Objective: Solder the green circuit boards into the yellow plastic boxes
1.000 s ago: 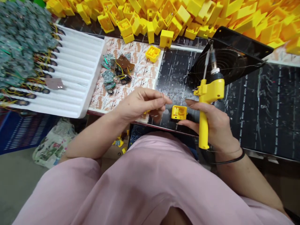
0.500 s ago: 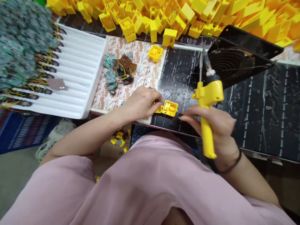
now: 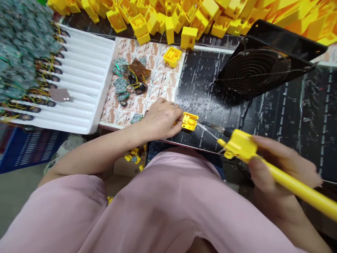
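My right hand [image 3: 285, 165] is closed round the yellow iron [image 3: 242, 146], thumb beneath its body, the tip end pointing left. My left hand [image 3: 165, 119] is curled low on the table, fingertips drawn together at the left edge of the small case [image 3: 190, 121]; whether they pinch it or only steady it, I cannot tell. The case lies open side up on the black mat [image 3: 202, 80], the iron's tip at its right edge.

I'd judge this case partway through: it is open, with the iron brought up to it. A second open case [image 3: 172, 57] sits further back, beside the loose boards [image 3: 121, 86]. Beyond, a heap of cases [image 3: 195, 15] and a foam tray [image 3: 86, 73] loaded with more boards suggest plenty left. A fan [image 3: 247, 72] stands at the back right.

My left fingers cover whatever yellow shows beneath them. The tip is too blurred to say whether it touches. The iron's handle runs out of view at the right, and heap and tray are cut off.
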The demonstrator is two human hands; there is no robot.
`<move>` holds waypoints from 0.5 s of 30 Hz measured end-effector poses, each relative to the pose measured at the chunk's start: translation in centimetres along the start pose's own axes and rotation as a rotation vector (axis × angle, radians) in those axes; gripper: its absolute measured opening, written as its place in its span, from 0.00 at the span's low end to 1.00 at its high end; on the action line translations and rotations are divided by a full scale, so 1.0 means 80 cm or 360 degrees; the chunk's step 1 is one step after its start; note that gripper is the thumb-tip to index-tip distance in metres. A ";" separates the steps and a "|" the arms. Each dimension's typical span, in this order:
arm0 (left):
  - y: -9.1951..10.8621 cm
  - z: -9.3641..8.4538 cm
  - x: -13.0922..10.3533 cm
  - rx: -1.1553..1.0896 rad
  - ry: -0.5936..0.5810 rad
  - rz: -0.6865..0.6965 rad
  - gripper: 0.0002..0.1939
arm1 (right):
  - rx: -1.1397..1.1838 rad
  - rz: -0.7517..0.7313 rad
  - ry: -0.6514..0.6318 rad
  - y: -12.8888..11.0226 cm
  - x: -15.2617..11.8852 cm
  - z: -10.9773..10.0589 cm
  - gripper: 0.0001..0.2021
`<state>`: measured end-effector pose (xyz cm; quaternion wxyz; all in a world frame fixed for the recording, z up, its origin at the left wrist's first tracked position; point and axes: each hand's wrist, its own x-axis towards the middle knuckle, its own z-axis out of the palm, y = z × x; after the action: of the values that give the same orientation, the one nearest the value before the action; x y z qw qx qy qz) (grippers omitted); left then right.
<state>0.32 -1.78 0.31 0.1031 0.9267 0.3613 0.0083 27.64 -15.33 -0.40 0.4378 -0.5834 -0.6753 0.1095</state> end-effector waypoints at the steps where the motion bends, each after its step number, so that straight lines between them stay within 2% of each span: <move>1: 0.000 -0.001 0.001 0.0029 -0.0011 0.0003 0.13 | -0.0021 -0.0124 -0.0032 -0.005 0.002 0.005 0.21; 3: 0.001 -0.002 0.002 0.0062 -0.0042 0.0003 0.14 | 0.0022 -0.0348 -0.0096 -0.014 0.011 0.012 0.24; 5: 0.002 -0.003 0.003 0.0052 -0.0072 -0.0005 0.14 | 0.0138 -0.0504 -0.0181 -0.019 0.022 0.015 0.21; 8: 0.001 -0.002 0.004 0.0034 -0.0083 -0.0017 0.15 | 0.0236 -0.0623 -0.0244 -0.019 0.033 0.018 0.15; 15: 0.000 0.000 0.006 0.0061 -0.0068 -0.0016 0.14 | 0.0251 -0.0799 -0.0333 -0.020 0.046 0.028 0.12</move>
<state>0.69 -1.48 0.27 0.0930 0.9266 0.3638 -0.0191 25.16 -11.73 1.00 0.4231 -0.3477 -0.8295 0.1094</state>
